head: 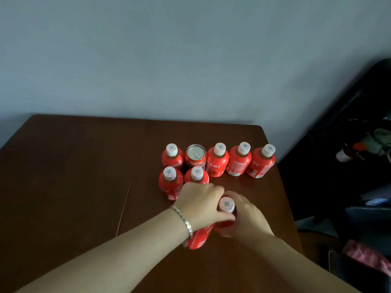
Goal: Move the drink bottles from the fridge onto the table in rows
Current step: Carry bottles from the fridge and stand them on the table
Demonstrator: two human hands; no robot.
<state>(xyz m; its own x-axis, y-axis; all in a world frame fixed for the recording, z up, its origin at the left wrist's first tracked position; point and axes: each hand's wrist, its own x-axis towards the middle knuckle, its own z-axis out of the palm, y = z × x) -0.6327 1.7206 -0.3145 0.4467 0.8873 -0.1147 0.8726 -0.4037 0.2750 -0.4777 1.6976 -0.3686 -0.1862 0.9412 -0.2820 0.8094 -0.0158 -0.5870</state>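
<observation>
the back row [218, 159] at 12 o'clock on the counter [74, 176] holds four bottles and a can [195, 157]; the second row [170, 182] has two. the left hand [198, 204] clamps the left bottle [200, 237], the right hand [248, 218] wraps the right bottle [226, 205] at its 3 o'clock, both not yet placed.

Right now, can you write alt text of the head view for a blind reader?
The left hand and right hand grip a white-capped red bottle at a brown table. Beyond, two rows: two red bottles in front, four bottles and a can behind.
</observation>
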